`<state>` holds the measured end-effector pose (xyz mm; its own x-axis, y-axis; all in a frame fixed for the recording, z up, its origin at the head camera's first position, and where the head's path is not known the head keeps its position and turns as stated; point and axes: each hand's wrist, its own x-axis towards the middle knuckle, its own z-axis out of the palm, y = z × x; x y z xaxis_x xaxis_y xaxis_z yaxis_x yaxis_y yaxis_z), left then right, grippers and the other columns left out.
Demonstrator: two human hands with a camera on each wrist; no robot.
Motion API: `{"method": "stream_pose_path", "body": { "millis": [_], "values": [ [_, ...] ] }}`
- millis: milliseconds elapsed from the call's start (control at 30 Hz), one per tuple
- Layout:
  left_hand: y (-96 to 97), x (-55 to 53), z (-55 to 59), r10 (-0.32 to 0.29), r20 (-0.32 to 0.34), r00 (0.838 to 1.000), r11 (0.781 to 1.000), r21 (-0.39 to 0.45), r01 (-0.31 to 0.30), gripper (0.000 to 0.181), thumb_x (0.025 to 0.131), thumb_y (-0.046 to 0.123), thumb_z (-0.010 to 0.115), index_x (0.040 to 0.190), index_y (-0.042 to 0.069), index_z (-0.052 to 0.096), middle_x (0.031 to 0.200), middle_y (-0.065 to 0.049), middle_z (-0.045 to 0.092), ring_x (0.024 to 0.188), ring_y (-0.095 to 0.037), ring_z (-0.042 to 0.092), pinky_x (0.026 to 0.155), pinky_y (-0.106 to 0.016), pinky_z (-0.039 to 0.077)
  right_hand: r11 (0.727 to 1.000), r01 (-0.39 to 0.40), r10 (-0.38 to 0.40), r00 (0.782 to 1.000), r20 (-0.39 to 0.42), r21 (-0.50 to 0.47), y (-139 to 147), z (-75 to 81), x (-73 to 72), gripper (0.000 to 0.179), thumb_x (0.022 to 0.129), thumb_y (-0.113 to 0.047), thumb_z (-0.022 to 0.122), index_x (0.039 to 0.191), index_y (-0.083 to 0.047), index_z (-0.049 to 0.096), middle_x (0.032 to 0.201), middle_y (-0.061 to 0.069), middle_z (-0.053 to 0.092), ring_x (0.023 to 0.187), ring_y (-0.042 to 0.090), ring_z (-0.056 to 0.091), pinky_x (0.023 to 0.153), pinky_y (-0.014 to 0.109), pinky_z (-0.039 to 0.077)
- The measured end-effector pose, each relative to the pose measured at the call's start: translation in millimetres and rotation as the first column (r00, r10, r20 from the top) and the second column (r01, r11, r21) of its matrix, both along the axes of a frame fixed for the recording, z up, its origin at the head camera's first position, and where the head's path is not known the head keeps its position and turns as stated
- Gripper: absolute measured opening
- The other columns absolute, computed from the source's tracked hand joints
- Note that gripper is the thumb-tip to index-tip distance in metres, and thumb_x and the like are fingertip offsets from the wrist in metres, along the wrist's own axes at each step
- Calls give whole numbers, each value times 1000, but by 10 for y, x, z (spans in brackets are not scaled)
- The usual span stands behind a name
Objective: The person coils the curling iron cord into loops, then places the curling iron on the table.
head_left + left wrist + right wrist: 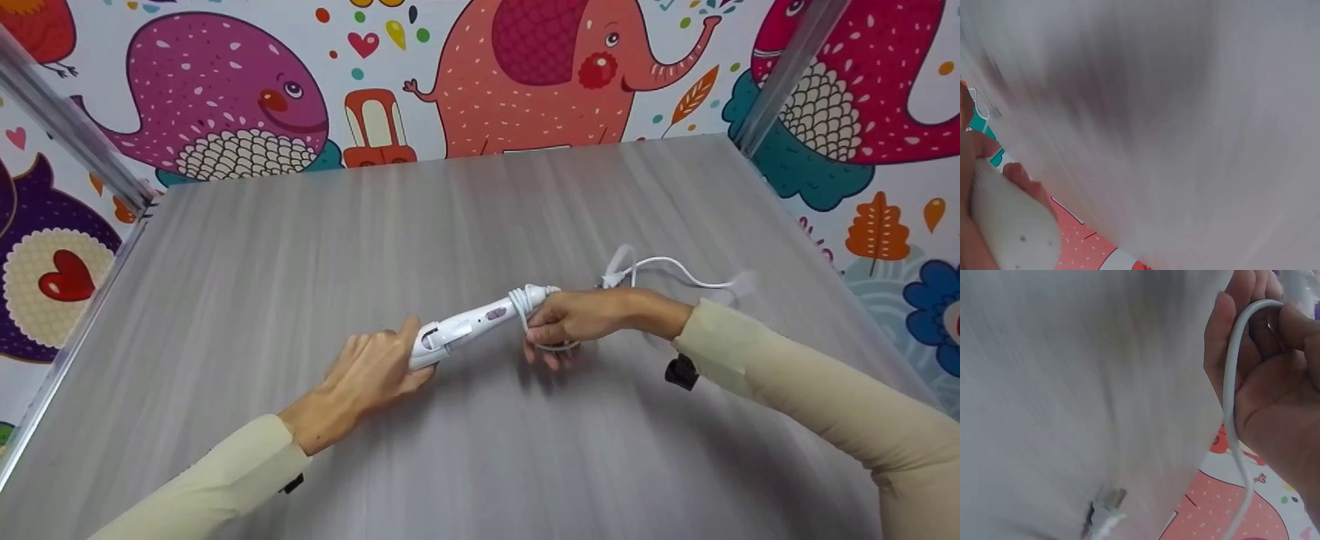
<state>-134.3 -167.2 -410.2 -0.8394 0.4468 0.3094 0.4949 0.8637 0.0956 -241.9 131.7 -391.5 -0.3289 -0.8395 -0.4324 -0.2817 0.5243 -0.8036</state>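
White hair iron (pixel 469 327) lies between the two hands, slanting up to the right, its shadow on the grey tabletop (pixel 360 247) below. Left hand (pixel 375 367) wraps its fingers round the lower-left end and covers that tip in the head view; left wrist view shows fingers curled about a white rounded body.

Right hand (pixel 574 322) at the other end, gripping the white cord (pixel 682 265) between thumb and fingers. Cord wound in several turns round the handle there; a loose loop hangs under the right hand. Knuckles hide part of the cord just past the handle.

Beyond the right wrist: a loop of cord standing up, a plug (pixel 1107 512) near it, then a length trailing right to a pale, blurred end, too indistinct to name. Right wrist and forearm block part of this stretch.

Surroundings: printed wall (pixel 285 26) behind, with purple whale (pixel 225 82) and coral elephant (pixel 525 112). Metal posts at both far corners, left post (pixel 82 135) and right post (pixel 787 79). Pale sleeves on both arms; small dark object (pixel 682 372) under the right cuff.
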Motion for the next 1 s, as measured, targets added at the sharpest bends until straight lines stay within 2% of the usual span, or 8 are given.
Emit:
{"method": "stream_pose_path", "body": {
  "millis": [233, 300, 433, 533, 633, 700, 867, 1000],
  "values": [
    [21, 19, 44, -30, 40, 999, 997, 71, 27, 34, 80, 23, 78, 95, 3, 55, 64, -7, 64, 49, -14, 55, 41, -32, 46, 996, -13, 23, 994, -104, 92, -30, -90, -126, 33, 107, -26, 43, 99, -6, 68, 75, -5, 55, 65, 6, 49, 58, 21, 40],
    [22, 20, 56, -48, 33, 998, 996, 71, 45, 32, 80, 22, 77, 94, 4, 55, 63, -6, 63, 48, -13, 54, 41, -31, 45, 998, 2, 7, 990, -143, 66, -17, -101, -197, 26, 104, -21, 51, 97, -3, 68, 76, -2, 58, 66, 4, 47, 58, 20, 38],
    [25, 47, 56, -100, 6, 995, 994, 44, 100, 30, 80, 22, 76, 94, 6, 56, 63, -4, 61, 48, -11, 52, 41, -27, 43, 997, -75, 66, 959, -277, -20, 16, -62, -380, 12, 93, -4, 61, 86, 2, 68, 73, 4, 63, 64, 3, 45, 60, 18, 38],
    [52, 63, 40, -136, 24, 990, 991, 22, 136, 30, 80, 22, 76, 94, 7, 55, 63, -4, 59, 49, -12, 52, 41, -27, 42, 994, -103, 111, 933, -341, 42, -15, 46, -462, 15, 90, 0, 61, 76, -2, 66, 66, -2, 56, 61, 4, 42, 59, 19, 37],
    [83, 58, 26, -157, 62, 986, 988, 12, 156, 31, 81, 23, 77, 95, 6, 54, 63, -4, 59, 49, -13, 53, 41, -26, 43, 984, -44, 106, 924, -367, 173, -109, 204, -462, 19, 89, -10, 67, 71, -8, 65, 62, -10, 49, 58, 4, 41, 56, 21, 34],
    [81, 53, 24, -162, 72, 984, 987, 8, 162, 31, 81, 22, 77, 96, 6, 54, 63, -5, 59, 49, -13, 54, 41, -26, 43, 975, -43, 132, 899, -418, 216, -176, 317, -462, 20, 88, -18, 73, 71, -8, 66, 62, -11, 49, 58, 5, 41, 55, 22, 33],
    [55, 30, 66, -148, 50, 988, 989, 1, 148, 32, 80, 21, 77, 96, 6, 53, 63, -5, 58, 49, -14, 54, 41, -28, 43, 966, -12, 152, 835, -529, 257, -293, 568, -454, 26, 84, -32, 79, 72, -10, 71, 61, -7, 54, 57, 8, 44, 52, 25, 34],
    [41, 9, 103, -150, 35, 988, 988, -30, 151, 34, 80, 23, 77, 97, 6, 52, 63, -6, 60, 49, -16, 55, 41, -29, 44, 970, 8, 132, 821, -555, 242, -358, 667, -416, 24, 83, -36, 80, 78, -12, 75, 69, 0, 66, 62, 10, 51, 54, 26, 39]
  ]
}}
